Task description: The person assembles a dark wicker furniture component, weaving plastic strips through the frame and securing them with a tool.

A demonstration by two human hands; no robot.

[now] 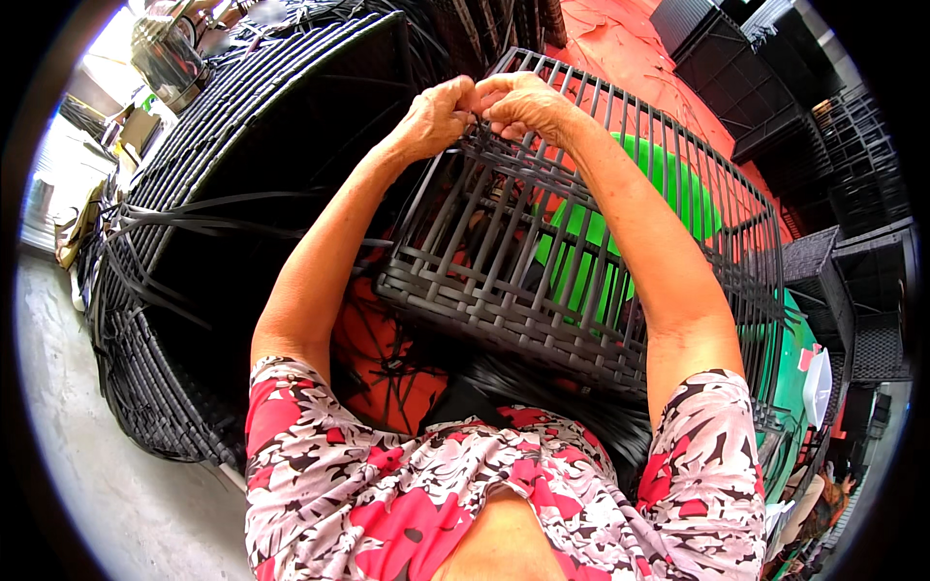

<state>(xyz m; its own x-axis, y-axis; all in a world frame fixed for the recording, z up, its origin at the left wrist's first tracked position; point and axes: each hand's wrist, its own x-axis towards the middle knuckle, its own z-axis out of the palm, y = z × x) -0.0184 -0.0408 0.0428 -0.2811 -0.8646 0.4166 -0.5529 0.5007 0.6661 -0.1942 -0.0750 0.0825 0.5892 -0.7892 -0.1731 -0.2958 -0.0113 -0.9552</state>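
A partly woven dark grey rattan frame point(528, 300) lies tilted before me, dense along its near lower edge and open strands above. Both my arms reach out to its far left corner. My left hand point(438, 118) is closed there, thumb and fingers pinched together. Touching it, my right hand point(528, 103) curls over the corner with bent fingers. Whatever the fingertips pinch is hidden; dark strands show just beneath them. Through the bars a bright green plastic object point(668, 179) is visible.
To the left stands a large curved black woven piece point(160, 320) with loose strips point(228, 208) trailing from it. A red sheet point(610, 39) covers the floor, with strip scraps near my body. Black woven furniture point(746, 82) is stacked at the far right.
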